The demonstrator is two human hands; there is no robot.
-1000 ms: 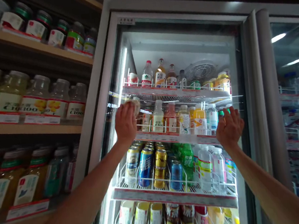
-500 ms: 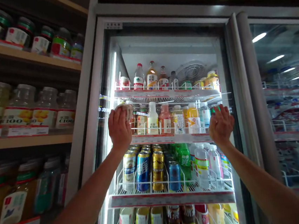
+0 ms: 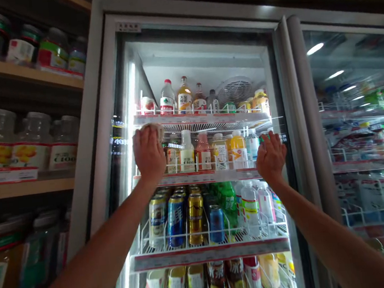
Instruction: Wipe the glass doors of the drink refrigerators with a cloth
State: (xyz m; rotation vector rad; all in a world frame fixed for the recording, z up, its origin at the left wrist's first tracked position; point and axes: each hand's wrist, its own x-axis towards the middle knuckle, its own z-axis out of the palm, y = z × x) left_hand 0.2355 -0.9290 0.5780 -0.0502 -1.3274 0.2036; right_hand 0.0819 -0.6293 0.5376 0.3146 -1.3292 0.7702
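Both my arms reach up to the glass door (image 3: pixel 201 61) of a lit drinks fridge. My left hand (image 3: pixel 148 153) presses a pale cloth (image 3: pixel 154 128) against the glass at the left, level with the second shelf; its fingers are closed over the cloth. My right hand (image 3: pixel 270 157) lies flat on the glass at the right side with its fingers spread, holding nothing. Behind the glass stand rows of bottles (image 3: pixel 209 149) and, one shelf lower, cans (image 3: pixel 182 217).
Wooden shelves (image 3: pixel 29 187) with large jars and bottles run along the left. A second glass-door fridge (image 3: pixel 362 145) stands to the right, its door frame (image 3: pixel 307 119) next to my right hand.
The view has swung right, so the fridge and both hands sit further left in the picture. The cloth hand has edged slightly up along the glass; the right hand stays flat.
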